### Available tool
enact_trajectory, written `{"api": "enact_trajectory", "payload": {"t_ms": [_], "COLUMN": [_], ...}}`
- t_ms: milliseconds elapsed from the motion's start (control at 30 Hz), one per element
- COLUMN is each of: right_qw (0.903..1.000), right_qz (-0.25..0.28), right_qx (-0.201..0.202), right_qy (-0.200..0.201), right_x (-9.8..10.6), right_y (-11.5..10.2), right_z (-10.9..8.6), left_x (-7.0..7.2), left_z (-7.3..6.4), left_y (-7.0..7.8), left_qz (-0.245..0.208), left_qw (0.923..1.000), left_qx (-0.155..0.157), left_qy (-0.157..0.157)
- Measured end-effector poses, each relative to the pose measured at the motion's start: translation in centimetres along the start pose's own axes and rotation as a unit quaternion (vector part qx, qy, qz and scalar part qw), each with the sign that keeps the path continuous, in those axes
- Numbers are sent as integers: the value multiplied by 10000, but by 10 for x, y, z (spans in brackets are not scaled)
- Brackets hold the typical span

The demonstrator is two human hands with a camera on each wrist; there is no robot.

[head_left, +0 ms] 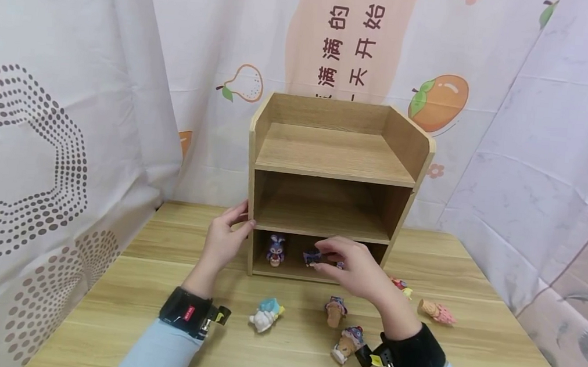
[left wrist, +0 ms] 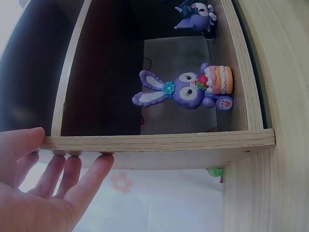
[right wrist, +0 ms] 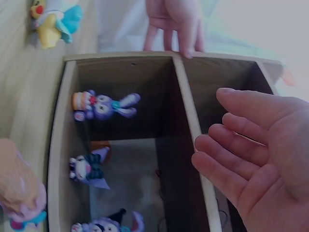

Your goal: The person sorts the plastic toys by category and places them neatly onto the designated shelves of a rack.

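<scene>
My left hand (head_left: 226,236) rests against the left side panel of a wooden shelf (head_left: 321,232), thumb at the front edge and straight fingers along the outer face. My right hand (head_left: 352,264) is in front of the lowest compartment, fingers spread and nothing between them in the right wrist view. Inside that compartment, a purple rabbit figurine (left wrist: 188,92) with a layered cake stands at the left. Beside it is a purple figurine with a black bow (right wrist: 87,169). Farther right stands another purple figurine (right wrist: 106,226), cut off by the frame edge.
On the table (head_left: 195,350) lie a white, blue and yellow figurine (head_left: 265,315), two cone-shaped figurines (head_left: 335,311) near the right forearm, a pink cone-shaped figurine (head_left: 440,313) and a red and yellow one (head_left: 401,287). A printed curtain (head_left: 214,136) hangs behind the shelf.
</scene>
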State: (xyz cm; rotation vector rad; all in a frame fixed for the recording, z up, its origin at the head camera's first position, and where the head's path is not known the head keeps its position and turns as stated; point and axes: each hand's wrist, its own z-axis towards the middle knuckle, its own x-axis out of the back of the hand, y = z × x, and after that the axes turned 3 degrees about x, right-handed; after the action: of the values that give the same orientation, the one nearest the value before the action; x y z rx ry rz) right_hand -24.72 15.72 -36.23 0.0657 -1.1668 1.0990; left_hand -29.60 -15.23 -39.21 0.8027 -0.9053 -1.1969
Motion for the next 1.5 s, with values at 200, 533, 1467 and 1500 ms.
{"api": "enact_trajectory", "payload": {"t_ms": [200,533,1467,1500], "right_qw": [9990,9952,9942,9941], "right_qz": [114,214,-375,-398], "right_qx": [120,260,-482,-579], "right_qy": [414,918,883,826], "right_x": [17,41,88,90], "right_y": [5,9,26,26], "right_z": [-15,-35,-71,-71], "left_x": [-1,-1,-2,-2], "left_z": [1,-3,-8,-7], "left_y": [-3,13,27,21], "left_qz": [-57,49,21,6], "left_qw": [10000,9999,9999,9999], "left_qx": [33,153,152,136], "left_qy": [3,6,11,10]}}
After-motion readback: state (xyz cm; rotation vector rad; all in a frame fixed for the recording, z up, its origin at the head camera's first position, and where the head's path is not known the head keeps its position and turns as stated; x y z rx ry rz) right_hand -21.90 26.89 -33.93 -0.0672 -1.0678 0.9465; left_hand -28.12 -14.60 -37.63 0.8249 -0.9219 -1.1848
